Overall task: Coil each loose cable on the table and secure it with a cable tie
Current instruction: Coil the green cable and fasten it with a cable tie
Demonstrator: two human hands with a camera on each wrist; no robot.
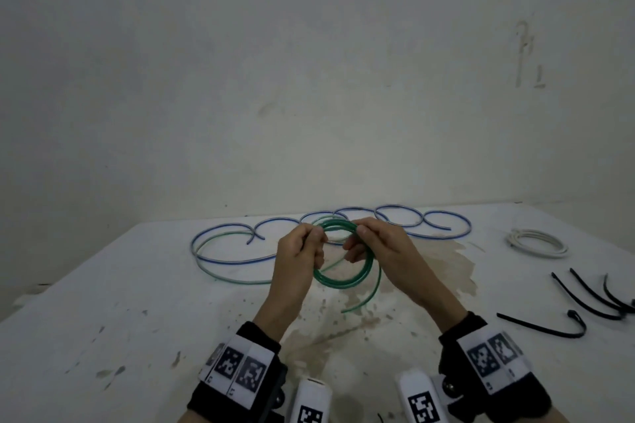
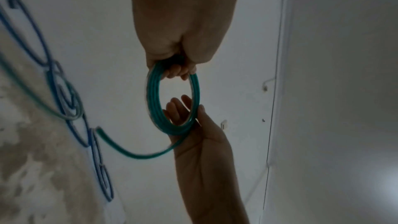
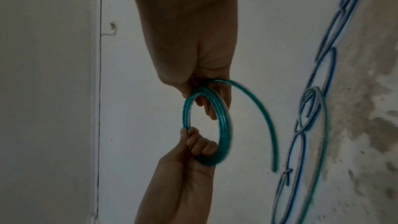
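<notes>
Both hands hold a green cable (image 1: pixel 338 283) wound into a small coil of several turns, raised above the white table (image 1: pixel 137 302). My left hand (image 1: pixel 314 239) grips the coil's left side, fingers curled round the strands (image 3: pixel 202 149). My right hand (image 1: pixel 357 237) holds the opposite side, fingers through the ring and thumb outside (image 2: pixel 201 108). A short loose tail (image 1: pixel 372 295) curves down from the coil toward the table. Black cable ties (image 1: pixel 584 295) lie at the right, clear of both hands.
A long blue cable (image 1: pixel 446 213) lies in loops along the table's back edge, with a pale green cable (image 1: pixel 240 281) beside it at the left. A coiled white cable (image 1: pixel 536 242) sits at the back right. One bent black tie (image 1: pixel 549 328) lies nearer.
</notes>
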